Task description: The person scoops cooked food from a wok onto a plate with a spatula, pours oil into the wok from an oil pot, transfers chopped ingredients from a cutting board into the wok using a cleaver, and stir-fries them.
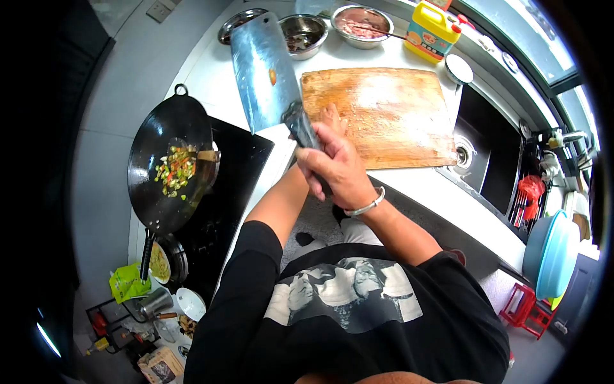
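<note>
My right hand (336, 160) is wrapped round the black handle of a broad cleaver (265, 70), whose blade points up and to the left. A small orange scrap clings to the blade. Behind the handle, my left hand (334, 118) lies at the left edge of the wooden cutting board (390, 115), its fingers partly visible and the rest hidden by my right hand. Small wet bits are scattered on the board. To the left, a black wok (144, 141) holds chopped green and red pieces (176, 171).
Behind the board stand metal bowls, one with raw meat (363, 27), and a yellow jug (433, 31). A sink (480, 147) is at the right, near a blue basin (550, 255). The black stove (246, 150) lies under the wok.
</note>
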{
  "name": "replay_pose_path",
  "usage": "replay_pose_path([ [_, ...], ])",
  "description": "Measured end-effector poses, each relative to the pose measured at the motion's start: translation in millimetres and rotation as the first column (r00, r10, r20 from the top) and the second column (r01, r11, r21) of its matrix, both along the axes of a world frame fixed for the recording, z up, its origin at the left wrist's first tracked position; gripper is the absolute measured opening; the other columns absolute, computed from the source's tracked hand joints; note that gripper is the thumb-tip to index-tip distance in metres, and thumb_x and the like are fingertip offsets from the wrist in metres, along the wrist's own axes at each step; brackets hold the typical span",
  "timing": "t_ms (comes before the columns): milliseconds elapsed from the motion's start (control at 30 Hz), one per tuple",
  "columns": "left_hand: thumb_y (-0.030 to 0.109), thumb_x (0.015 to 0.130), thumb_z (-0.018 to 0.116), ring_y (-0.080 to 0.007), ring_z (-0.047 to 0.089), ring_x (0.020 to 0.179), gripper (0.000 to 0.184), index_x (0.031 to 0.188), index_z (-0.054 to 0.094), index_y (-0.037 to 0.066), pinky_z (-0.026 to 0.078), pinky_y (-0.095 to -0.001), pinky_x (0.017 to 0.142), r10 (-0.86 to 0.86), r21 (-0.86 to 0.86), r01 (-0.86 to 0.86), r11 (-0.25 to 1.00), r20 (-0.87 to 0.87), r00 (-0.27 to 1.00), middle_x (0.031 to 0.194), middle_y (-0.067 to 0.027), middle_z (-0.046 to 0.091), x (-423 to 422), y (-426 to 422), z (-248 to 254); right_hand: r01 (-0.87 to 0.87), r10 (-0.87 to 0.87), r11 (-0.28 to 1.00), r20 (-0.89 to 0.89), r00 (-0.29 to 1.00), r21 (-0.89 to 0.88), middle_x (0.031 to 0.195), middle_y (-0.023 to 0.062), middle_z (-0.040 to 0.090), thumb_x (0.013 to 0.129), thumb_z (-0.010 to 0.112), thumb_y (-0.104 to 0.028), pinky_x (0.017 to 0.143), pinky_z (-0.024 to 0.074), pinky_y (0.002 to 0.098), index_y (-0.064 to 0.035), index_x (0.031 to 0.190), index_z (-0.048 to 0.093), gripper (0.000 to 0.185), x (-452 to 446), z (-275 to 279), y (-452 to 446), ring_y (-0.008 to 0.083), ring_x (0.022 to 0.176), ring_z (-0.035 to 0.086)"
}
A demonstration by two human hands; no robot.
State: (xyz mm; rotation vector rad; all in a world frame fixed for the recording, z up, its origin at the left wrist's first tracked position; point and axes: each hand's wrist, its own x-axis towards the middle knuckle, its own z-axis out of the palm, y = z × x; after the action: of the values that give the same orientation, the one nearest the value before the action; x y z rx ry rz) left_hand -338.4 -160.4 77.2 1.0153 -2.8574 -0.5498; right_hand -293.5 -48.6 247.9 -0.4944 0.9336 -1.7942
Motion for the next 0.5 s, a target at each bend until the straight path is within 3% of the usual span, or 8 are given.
replay_pose_path([
  [67,0.021,0.076,0.066,-0.0378,0.060,0.089,0.030,0.095,0.054,0.002,0.048,-0.0480,0.074,-0.017,-0.034,0.014,0.999,-0.077,0.997,0.094,-0.0200,0.060,-9,-8,-13,-0.011,0.011,1.000,-0.017,1.000,0.025,0.059,0.0010,0.049,0.086,0.057,-0.010,0.034,0.0332,0.0195,0.0004,0.105,0.048,0.024,-1,-5,7,0.0068,0.039,0.044],
  [167,0.016,0.076,0.063,-0.0382,0.061,0.084,0.024,0.095,0.055,0.004,0.049,-0.0485,0.072,0.027,-0.022,-0.028,0.999,-0.047,0.999,0.090,-0.0203,0.061,-26,-17,-39,-0.017,0.019,1.000,-0.075,0.997,0.024,0.060,0.0005,0.048,0.086,0.057,-0.011,0.034,0.0331,0.0193,0.0005,0.106,0.048,0.025,-1,-8,9,0.0068,0.039,0.043],
  [300,0.016,0.077,0.059,-0.0402,0.061,0.083,0.020,0.093,0.058,0.004,0.050,-0.0468,0.072,-0.090,-0.052,0.088,0.995,-0.035,0.995,0.090,-0.0213,0.062,-16,-29,-40,-0.009,0.010,0.999,-0.026,1.000,0.033,0.061,0.0011,0.049,0.086,0.058,-0.009,0.033,0.0325,0.0193,0.0000,0.106,0.047,0.025,-1,-6,1,0.0070,0.039,0.044],
  [400,0.016,0.079,0.057,-0.0361,0.061,0.078,0.016,0.089,0.056,0.004,0.049,-0.0446,0.068,-0.041,0.262,0.126,0.957,-0.306,0.951,0.084,-0.0179,0.062,34,-15,-7,-0.006,0.007,0.999,-0.031,0.999,0.036,0.064,0.0022,0.049,0.086,0.055,-0.009,0.033,0.0329,0.0177,-0.0021,0.111,0.048,0.027,-3,0,-9,0.0064,0.039,0.042],
  [500,0.016,0.080,0.054,-0.0319,0.061,0.073,0.013,0.086,0.055,0.005,0.048,-0.0423,0.064,0.066,0.494,0.244,0.834,-0.529,0.846,0.078,-0.0144,0.062,106,1,45,-0.049,0.049,0.999,-0.036,0.998,0.010,0.064,0.0012,0.049,0.087,0.055,-0.013,0.034,0.0333,0.0173,-0.0021,0.110,0.050,0.025,-4,-1,-25,0.0055,0.040,0.042],
])
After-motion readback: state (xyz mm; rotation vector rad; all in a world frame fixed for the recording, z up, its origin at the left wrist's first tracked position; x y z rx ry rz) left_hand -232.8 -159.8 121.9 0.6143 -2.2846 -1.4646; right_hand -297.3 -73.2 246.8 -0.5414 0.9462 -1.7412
